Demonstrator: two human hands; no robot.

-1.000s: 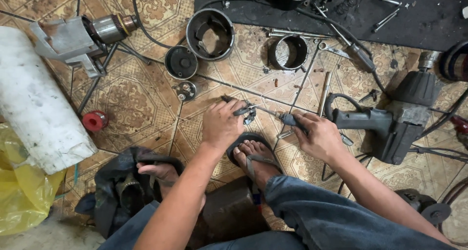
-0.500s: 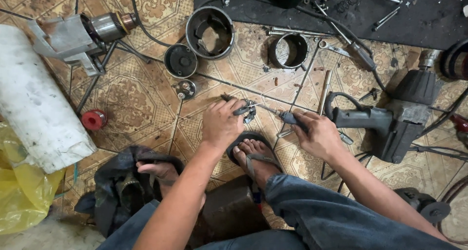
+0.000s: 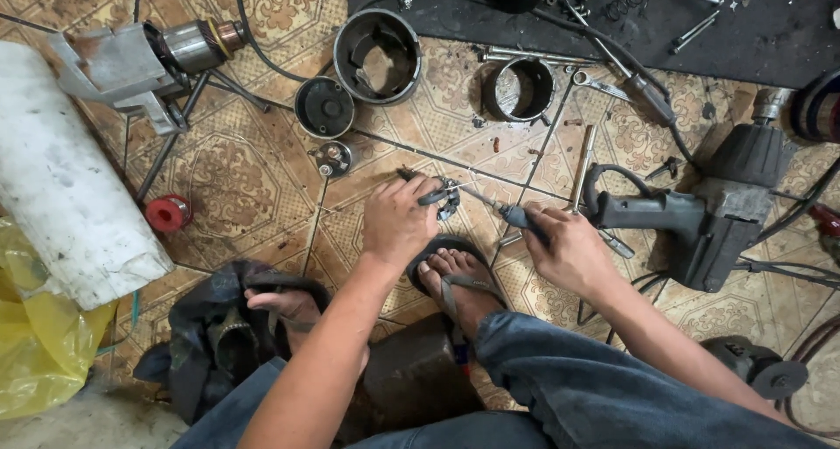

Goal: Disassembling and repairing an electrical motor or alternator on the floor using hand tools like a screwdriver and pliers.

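Our left hand pinning a small metal part to the tiled floor, our right hand gripping a screwdriver — tip at the part.

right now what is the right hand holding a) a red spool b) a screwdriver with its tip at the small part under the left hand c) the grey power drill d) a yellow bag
b: the right hand grips a screwdriver whose shaft runs to the small metal part that the left hand pins to the tiled floor; the grey power drill lies untouched beside it.
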